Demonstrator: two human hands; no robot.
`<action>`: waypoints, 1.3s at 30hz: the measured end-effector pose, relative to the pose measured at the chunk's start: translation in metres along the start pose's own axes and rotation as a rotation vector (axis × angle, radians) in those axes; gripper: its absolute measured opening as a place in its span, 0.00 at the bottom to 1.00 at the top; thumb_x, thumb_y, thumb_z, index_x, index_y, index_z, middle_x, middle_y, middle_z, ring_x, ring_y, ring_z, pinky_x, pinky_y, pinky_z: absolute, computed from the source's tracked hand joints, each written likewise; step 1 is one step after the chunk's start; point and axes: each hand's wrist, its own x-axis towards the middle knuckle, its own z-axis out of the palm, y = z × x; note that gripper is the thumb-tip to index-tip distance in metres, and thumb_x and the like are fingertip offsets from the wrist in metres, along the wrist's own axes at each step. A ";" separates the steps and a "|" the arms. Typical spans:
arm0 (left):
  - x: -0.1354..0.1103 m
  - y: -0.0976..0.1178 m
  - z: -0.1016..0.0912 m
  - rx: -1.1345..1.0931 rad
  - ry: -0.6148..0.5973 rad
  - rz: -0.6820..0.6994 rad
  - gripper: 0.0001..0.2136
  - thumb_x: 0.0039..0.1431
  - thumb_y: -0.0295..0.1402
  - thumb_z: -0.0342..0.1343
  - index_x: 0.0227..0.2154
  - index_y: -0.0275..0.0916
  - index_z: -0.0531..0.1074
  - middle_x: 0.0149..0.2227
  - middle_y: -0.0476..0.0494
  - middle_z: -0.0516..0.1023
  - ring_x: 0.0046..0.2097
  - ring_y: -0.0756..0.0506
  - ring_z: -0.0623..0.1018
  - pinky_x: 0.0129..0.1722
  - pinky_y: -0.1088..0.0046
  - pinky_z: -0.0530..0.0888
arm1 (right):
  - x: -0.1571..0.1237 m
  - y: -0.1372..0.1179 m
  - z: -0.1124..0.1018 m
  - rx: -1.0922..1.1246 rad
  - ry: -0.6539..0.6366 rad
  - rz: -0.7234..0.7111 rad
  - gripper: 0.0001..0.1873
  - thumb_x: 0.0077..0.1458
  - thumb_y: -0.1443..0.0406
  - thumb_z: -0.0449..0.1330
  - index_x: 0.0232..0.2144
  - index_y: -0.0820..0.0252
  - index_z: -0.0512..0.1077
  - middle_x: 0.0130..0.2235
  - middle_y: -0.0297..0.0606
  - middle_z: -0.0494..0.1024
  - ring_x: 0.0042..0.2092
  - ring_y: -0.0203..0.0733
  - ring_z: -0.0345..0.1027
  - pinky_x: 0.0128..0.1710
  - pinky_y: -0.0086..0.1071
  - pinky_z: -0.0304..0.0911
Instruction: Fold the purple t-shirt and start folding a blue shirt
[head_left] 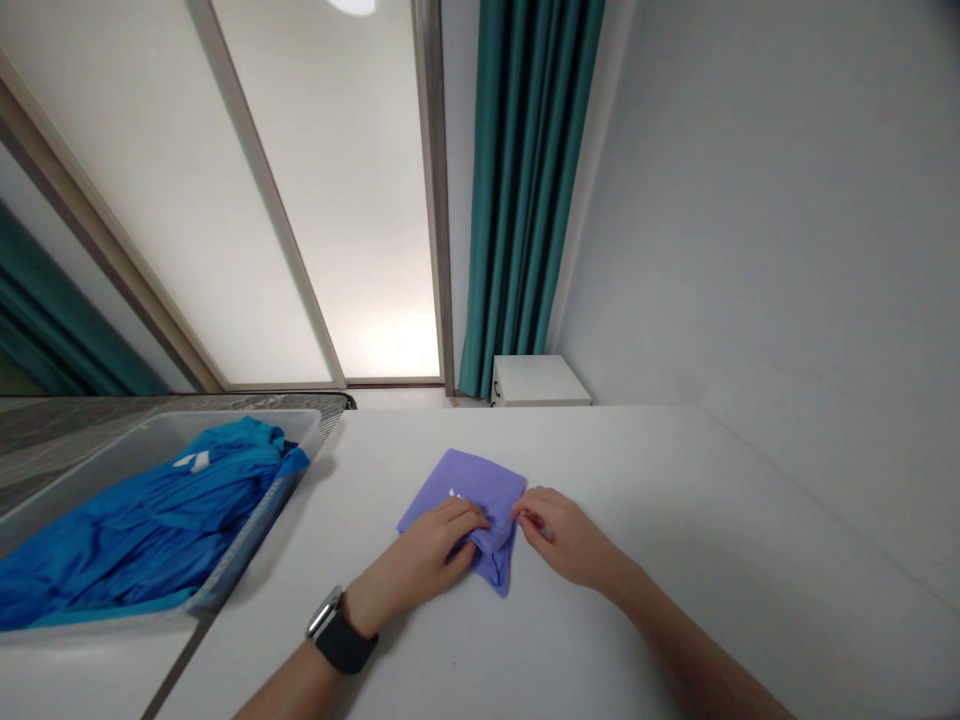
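Observation:
A small folded purple garment (480, 485) with a white print lies on the white table, its near corner bunched and creased. My left hand (439, 540), with a dark-banded watch on the wrist, rests over its lower left part. The left fingers and thumb are closed on a fold, and they partly cover the print. At the right edge of the cloth is my right hand (562, 530), fingers curled and thumb and forefinger pinched on that edge. The underside of the garment is hidden.
A translucent plastic bin (259, 525) at the left holds a crumpled blue garment (161, 520) with a white logo. The white table (637, 620) borders the wall on the right. Beyond stand a small white cabinet (540, 380), a teal curtain (525, 190) and frosted sliding doors (345, 180).

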 end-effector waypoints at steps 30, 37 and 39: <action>0.006 -0.007 0.004 -0.148 0.096 -0.202 0.13 0.64 0.29 0.48 0.48 0.40 0.72 0.48 0.43 0.79 0.50 0.44 0.77 0.53 0.65 0.71 | -0.021 -0.015 0.022 -0.034 -0.136 -0.021 0.10 0.56 0.76 0.54 0.34 0.55 0.67 0.36 0.34 0.72 0.41 0.41 0.64 0.44 0.35 0.58; 0.005 -0.006 0.003 -0.141 0.097 -0.197 0.13 0.63 0.28 0.48 0.48 0.40 0.73 0.48 0.42 0.79 0.50 0.43 0.77 0.53 0.65 0.71 | -0.030 -0.025 0.027 -0.153 -0.010 0.129 0.10 0.57 0.76 0.52 0.30 0.57 0.64 0.34 0.36 0.71 0.38 0.42 0.62 0.40 0.36 0.57; 0.005 -0.007 0.003 -0.140 0.103 -0.195 0.13 0.63 0.28 0.48 0.47 0.40 0.73 0.48 0.42 0.79 0.50 0.43 0.77 0.53 0.65 0.71 | -0.037 -0.033 0.033 -0.167 0.030 0.188 0.09 0.59 0.73 0.53 0.28 0.57 0.65 0.32 0.35 0.71 0.38 0.42 0.63 0.40 0.37 0.56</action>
